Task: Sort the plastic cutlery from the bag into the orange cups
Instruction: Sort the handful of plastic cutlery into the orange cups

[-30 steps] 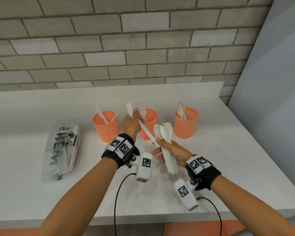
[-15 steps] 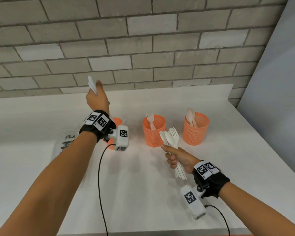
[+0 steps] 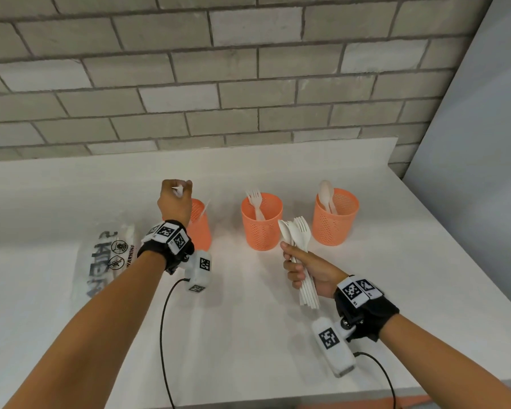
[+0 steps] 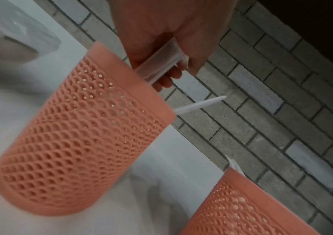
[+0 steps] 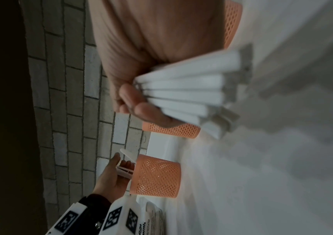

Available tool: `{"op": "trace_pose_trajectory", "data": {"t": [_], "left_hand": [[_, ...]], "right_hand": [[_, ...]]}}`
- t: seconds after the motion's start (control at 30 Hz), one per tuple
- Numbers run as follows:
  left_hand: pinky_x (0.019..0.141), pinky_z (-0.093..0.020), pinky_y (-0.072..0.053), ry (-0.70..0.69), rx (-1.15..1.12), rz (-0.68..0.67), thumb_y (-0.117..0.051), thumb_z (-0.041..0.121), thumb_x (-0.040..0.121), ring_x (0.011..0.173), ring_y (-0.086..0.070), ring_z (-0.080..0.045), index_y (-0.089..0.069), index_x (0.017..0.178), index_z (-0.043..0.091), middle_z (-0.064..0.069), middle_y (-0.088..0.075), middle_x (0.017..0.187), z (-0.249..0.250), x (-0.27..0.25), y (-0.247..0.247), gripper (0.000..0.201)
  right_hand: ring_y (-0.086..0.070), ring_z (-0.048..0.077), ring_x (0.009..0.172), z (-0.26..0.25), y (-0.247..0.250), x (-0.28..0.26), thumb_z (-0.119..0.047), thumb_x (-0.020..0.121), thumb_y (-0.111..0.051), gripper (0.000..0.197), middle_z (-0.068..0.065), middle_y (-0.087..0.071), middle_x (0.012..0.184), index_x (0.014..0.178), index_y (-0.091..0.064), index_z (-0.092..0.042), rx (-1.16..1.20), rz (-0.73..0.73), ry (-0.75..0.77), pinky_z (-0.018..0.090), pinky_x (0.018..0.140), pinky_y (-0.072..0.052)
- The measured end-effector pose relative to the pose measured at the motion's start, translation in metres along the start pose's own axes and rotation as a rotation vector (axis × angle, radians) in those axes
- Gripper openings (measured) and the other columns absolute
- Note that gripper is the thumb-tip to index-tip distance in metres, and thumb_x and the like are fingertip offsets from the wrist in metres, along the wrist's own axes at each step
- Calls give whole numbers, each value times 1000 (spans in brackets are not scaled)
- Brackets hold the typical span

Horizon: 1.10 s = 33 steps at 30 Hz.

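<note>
Three orange mesh cups stand in a row on the white counter. My left hand (image 3: 176,196) is over the left cup (image 3: 200,228), pinching white plastic knives (image 4: 159,64) whose lower ends dip into that cup (image 4: 77,135); another knife (image 4: 199,104) leans out of it. The middle cup (image 3: 261,221) holds a fork (image 3: 255,202), and the right cup (image 3: 335,221) holds spoons (image 3: 326,194). My right hand (image 3: 303,268), in front of the middle cup, grips a bundle of mixed cutlery (image 3: 297,236) by the handles (image 5: 183,93).
The clear plastic bag (image 3: 106,258) with black print lies flat at the left of the counter (image 3: 248,335). A grey brick wall (image 3: 248,84) rises behind, and a pale panel (image 3: 478,143) closes off the right side. Cables trail from both wrists.
My left hand pulled knives out of the bundle, swung left and up, then came down over the left cup. The right hand kept its grip and barely moved.
</note>
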<state>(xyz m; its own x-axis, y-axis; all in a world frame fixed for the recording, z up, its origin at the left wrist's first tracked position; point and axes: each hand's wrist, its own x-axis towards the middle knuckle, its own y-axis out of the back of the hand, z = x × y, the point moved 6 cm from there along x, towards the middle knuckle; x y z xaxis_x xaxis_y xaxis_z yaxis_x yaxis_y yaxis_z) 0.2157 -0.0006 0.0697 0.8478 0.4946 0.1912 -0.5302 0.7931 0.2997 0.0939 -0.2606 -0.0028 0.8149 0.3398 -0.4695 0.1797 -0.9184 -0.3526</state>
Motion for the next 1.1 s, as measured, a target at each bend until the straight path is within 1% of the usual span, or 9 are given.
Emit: {"op": "trace_pose_trajectory", "data": {"t": [0.13, 0.27, 0.33, 0.4, 0.5, 0.63, 0.77, 0.97, 1.1], "left_hand": [[86, -28, -41, -97, 108, -9, -62, 14, 85, 102, -56, -30, -53, 117, 1, -21, -56, 114, 5, -3, 5, 36], [97, -28, -35, -203, 144, 74, -63, 21, 84, 120, -45, -29, -50, 124, 4, -19, -45, 128, 25, -16, 14, 45], [95, -23, -35, -358, 99, 128, -60, 20, 85, 115, -48, -24, -56, 117, 6, -14, -50, 121, 48, -34, 16, 35], [84, -21, -44, -447, 11, 50, -57, 13, 86, 94, -55, -17, -63, 102, 8, -7, -57, 106, 68, -56, 8, 18], [65, -7, -43, -374, 37, -240, -56, 9, 88, 71, -55, -8, -65, 88, 9, -2, -63, 87, 75, -91, -21, 9], [76, -36, -53, -140, 112, -524, -60, 21, 87, 72, -58, -18, -66, 79, 8, -3, -65, 76, 45, -134, -59, 16], [82, -38, -54, 24, 155, -557, -67, 35, 81, 73, -60, -17, -57, 66, 24, 4, -63, 72, 24, -156, -75, 21], [85, -39, -54, 118, 127, -516, -71, 38, 75, 77, -60, -18, -57, 73, 21, 3, -63, 79, 20, -166, -79, 22], [82, -35, -53, 97, 148, -501, -74, 35, 72, 79, -61, -18, -56, 78, 20, 7, -59, 75, 21, -171, -81, 24]], "right_hand": [[-32, 3, 32, 1, -3, 0, -38, 92, -49, 31, -10, -33, 39, 68, -43, -20, 24, -15, -15, 15, 36, -33], [-34, 3, 32, 3, -6, -1, -38, 93, -46, 30, -10, -35, 39, 69, -44, -20, 69, -46, -33, 15, 36, -35], [-35, 3, 33, 3, -7, -2, -39, 93, -46, 30, -10, -35, 40, 70, -45, -20, 82, -57, -43, 15, 37, -35], [-35, 3, 33, 4, -9, -2, -39, 93, -45, 30, -10, -35, 40, 71, -46, -20, 89, -67, -45, 15, 37, -35], [-36, 4, 33, 3, -11, -1, -38, 94, -43, 28, -9, -37, 41, 73, -46, -19, 111, -78, -34, 16, 37, -35], [-36, 5, 33, 3, -11, -1, -35, 95, -42, 24, -8, -39, 41, 78, -46, -18, 105, -50, -7, 16, 37, -34], [-37, 7, 34, 3, -7, -2, -27, 95, -43, 16, -7, -40, 43, 84, -46, -16, 19, 2, 24, 17, 38, -34], [-38, 8, 37, 8, -2, -6, -21, 93, -46, 10, -3, -40, 52, 88, -51, -15, -54, 4, 29, 19, 40, -35], [-39, 8, 41, 7, -2, -7, -23, 95, -43, 12, 0, -42, 60, 93, -49, -14, -130, -16, 50, 20, 43, -35]]}}
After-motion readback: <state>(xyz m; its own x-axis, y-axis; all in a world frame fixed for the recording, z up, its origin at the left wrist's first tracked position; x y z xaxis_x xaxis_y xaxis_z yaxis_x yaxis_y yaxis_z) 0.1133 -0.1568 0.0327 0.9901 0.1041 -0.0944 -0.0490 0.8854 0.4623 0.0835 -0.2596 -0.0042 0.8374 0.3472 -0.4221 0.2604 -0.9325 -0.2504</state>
